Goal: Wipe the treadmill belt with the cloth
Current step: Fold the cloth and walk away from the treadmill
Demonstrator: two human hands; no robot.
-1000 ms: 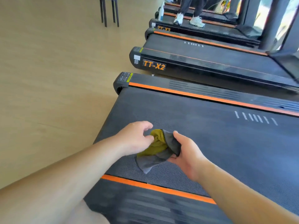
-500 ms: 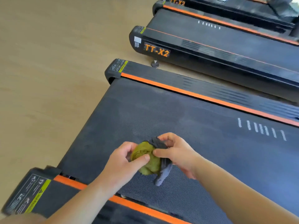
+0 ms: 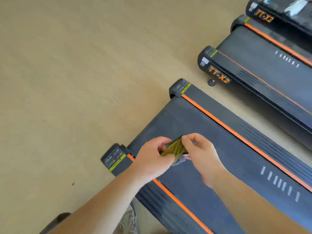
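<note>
Nearest to us, our two bare forearms reach in from the bottom edge and meet over the treadmill. Our left hand [image 3: 152,159] curls its fingers around one side of the cloth [image 3: 173,148]. Our right hand [image 3: 200,154] pinches the other side between thumb and fingertips, so both hands grip it. The cloth is bunched into a crumpled wad between them, olive-yellow on top with a soft grey fold showing underneath. It sits over the treadmill belt [image 3: 194,125], near the belt's rear end and closer to the near side rail. We cannot tell whether the cloth touches the belt.

The belt is a flat, matte dark grey band with a fine grainy texture and a row of short white dashes [image 3: 280,184] printed towards its right. A ribbed black rail runs along each long side, each edged by a thin orange stripe [image 3: 236,134]. At the two rear corners sit rounded grey end caps [image 3: 114,159] carrying lime-green warning labels.

Beyond the rear edge spreads a pale tan floor [image 3: 84,81] with a faint wood grain. Farther off, towards the upper right, a second treadmill [image 3: 263,78] of the same make lies parallel, with orange "TT-X2" lettering [image 3: 219,76] on its side. A third treadmill [image 3: 276,12] shows only blurrily at the top right corner.
</note>
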